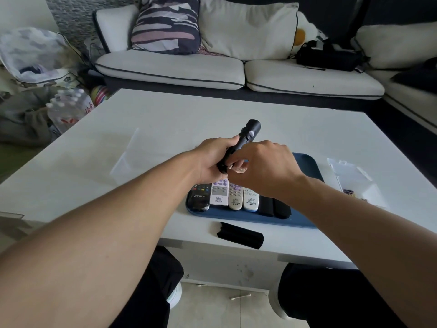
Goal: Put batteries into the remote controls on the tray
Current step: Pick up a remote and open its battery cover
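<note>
My left hand (214, 159) grips a black remote control (247, 136), held tilted above the blue tray (307, 166) with its far end pointing away from me. My right hand (262, 169) pinches a small battery (233, 167) at the remote's near end, where the battery bay is. On the tray lie several remotes side by side: a black one (200, 197), white ones (220, 192) and dark ones (274, 207). A black battery cover (240, 235) lies on the table in front of the tray.
The tray stands on a white coffee table (165, 119). A clear plastic package with batteries (350, 183) lies right of the tray, a clear box (127, 157) to the left. A sofa with cushions (170, 67) is behind the table.
</note>
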